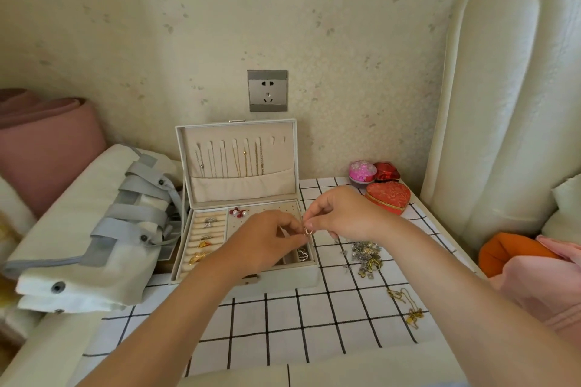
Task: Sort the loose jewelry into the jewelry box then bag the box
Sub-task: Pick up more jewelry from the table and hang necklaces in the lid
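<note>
A gold chain (405, 308) lies near the worktop's (283, 330) right edge, with a heap of loose jewelry (366, 256) just beyond it. My left grip (267, 242) and right grip (342, 214) both pinch a small gold piece (308, 231) over the right rim of the open box (283, 281), which stands at the far left corner.

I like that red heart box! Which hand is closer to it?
Right. The right hand is just left of the red heart box; the left hand is farther left, over the jewelry box. Both pinch a small gold piece.
</note>
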Action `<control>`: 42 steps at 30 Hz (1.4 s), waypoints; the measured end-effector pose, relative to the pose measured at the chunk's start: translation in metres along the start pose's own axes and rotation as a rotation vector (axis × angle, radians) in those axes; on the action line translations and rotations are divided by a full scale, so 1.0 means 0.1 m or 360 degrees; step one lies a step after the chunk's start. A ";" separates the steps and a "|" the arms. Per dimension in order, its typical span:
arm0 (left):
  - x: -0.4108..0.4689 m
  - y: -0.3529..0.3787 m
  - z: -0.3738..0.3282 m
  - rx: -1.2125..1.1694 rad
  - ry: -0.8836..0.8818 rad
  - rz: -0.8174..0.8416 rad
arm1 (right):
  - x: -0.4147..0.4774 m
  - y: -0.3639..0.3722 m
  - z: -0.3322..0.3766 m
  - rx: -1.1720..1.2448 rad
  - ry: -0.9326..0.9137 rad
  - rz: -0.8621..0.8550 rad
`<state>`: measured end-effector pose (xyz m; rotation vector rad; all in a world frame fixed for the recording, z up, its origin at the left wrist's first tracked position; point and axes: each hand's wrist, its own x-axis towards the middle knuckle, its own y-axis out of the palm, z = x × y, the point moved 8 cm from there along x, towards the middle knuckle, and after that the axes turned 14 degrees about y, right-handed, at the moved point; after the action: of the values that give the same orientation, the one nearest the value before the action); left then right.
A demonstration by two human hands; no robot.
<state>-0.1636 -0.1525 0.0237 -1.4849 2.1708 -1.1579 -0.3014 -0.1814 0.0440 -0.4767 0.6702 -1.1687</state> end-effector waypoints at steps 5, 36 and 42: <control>-0.11 -0.10 0.10 0.0178 0.0044 0.0029 | 0.01 0.17 0.11 -0.0067 0.0009 0.0127; -0.10 0.04 -0.02 0.0614 0.0206 0.0020 | 0.08 0.32 0.07 -0.0805 0.0041 -0.0137; -0.06 0.00 0.01 0.0520 0.0213 -0.0042 | 0.10 0.34 0.03 -0.0747 0.0001 -0.0056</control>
<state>-0.1599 -0.1475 0.0219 -1.3303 1.9266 -1.5736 -0.2739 -0.1800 0.0214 -0.8850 0.9447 -1.0419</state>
